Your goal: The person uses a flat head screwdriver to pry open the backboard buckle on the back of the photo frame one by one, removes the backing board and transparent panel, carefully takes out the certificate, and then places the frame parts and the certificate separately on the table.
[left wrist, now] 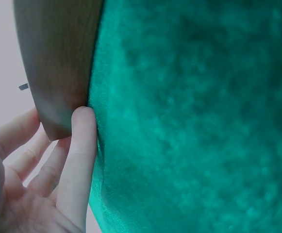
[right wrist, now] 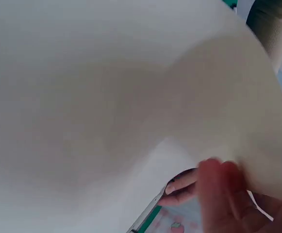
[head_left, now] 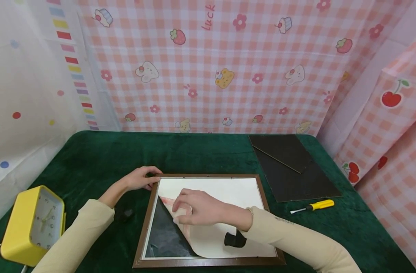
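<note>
A brown wooden picture frame (head_left: 208, 261) lies face down on the green cloth, with a white sheet of paper (head_left: 228, 193) inside it. The sheet's lower left corner is peeled up and folded back, showing a reddish printed edge and a dark glassy surface (head_left: 168, 231) beneath. My right hand (head_left: 201, 206) pinches that lifted part; in the right wrist view the curved paper (right wrist: 92, 97) fills most of the picture. My left hand (head_left: 141, 178) holds the frame's upper left corner, its fingers (left wrist: 84, 126) on either side of the brown wood (left wrist: 58, 58) in the left wrist view.
At the back right lies a black board (head_left: 306, 170) with a thin rod (head_left: 277, 159) on it. A yellow-handled screwdriver (head_left: 322, 204) is just in front of the board. A yellow clock (head_left: 18, 227) stands at the front left, beside my left forearm.
</note>
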Demonstrator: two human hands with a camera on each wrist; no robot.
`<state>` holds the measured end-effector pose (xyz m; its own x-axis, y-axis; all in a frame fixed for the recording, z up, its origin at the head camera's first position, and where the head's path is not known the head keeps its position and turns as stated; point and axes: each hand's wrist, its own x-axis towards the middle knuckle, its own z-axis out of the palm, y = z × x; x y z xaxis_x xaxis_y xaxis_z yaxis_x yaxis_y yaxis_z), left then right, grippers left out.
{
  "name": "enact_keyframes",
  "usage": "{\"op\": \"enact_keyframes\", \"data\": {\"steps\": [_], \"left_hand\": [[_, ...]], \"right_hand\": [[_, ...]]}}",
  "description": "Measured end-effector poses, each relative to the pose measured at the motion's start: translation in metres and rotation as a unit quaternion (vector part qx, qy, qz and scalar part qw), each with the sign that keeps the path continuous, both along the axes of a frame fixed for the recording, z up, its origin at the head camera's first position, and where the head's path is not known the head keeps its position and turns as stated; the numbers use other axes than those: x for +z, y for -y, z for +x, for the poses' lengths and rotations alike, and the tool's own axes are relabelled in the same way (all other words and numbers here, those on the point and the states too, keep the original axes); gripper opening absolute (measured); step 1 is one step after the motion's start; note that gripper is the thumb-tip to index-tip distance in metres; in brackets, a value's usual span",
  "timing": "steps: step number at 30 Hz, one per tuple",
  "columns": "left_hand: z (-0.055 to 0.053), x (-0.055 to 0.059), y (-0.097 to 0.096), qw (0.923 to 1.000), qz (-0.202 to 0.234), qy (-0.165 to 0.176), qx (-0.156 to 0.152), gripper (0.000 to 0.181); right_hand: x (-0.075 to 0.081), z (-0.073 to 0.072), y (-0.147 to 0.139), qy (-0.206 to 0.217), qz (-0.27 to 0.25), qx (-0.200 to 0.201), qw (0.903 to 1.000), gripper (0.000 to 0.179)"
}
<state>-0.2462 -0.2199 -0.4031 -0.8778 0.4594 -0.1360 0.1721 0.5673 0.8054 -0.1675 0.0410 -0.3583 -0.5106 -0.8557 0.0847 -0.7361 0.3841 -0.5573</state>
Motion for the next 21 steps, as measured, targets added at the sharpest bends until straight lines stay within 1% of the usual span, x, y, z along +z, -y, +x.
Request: {"op": "enact_keyframes", "data": {"steps": [3, 5, 7, 10, 12, 14, 17, 21], "left_hand": [[0.001, 0.000, -0.001, 1.0000, -0.002, -0.001, 0.003, 0.030], [0.001, 0.000, -0.001, 1.0000, 0.000, -0.002, 0.003, 0.029], [0.000, 0.000, -0.001, 1.0000, 0.000, -0.001, 0.003, 0.029], [0.000, 0.000, -0.001, 1.0000, 0.002, -0.002, 0.001, 0.028], [0.000, 0.001, -0.002, 1.0000, 0.001, -0.003, 0.001, 0.027], [0.001, 0.002, -0.002, 1.0000, 0.003, -0.005, 0.000, 0.027], [0.001, 0.002, -0.003, 1.0000, 0.003, -0.008, -0.004, 0.027], [0.001, 0.002, -0.003, 0.9999, 0.003, -0.008, -0.008, 0.028]], "right_hand": [[0.002, -0.004, -0.010, 0.033, -0.024, -0.034, 0.9986, 0.010], [0.003, -0.007, -0.019, 0.058, -0.043, -0.058, 0.9957, 0.013], [0.004, -0.009, -0.030, 0.089, -0.059, -0.081, 0.9910, 0.020], [0.004, -0.015, -0.050, 0.134, -0.078, -0.109, 0.9819, 0.037], [0.004, -0.019, -0.066, 0.173, -0.091, -0.121, 0.9733, 0.049], [0.003, -0.023, -0.082, 0.206, -0.100, -0.126, 0.9651, 0.056], [0.001, -0.029, -0.107, 0.245, -0.103, -0.145, 0.9532, 0.059], [-0.001, -0.035, -0.142, 0.263, -0.103, -0.174, 0.9435, 0.057]]}}
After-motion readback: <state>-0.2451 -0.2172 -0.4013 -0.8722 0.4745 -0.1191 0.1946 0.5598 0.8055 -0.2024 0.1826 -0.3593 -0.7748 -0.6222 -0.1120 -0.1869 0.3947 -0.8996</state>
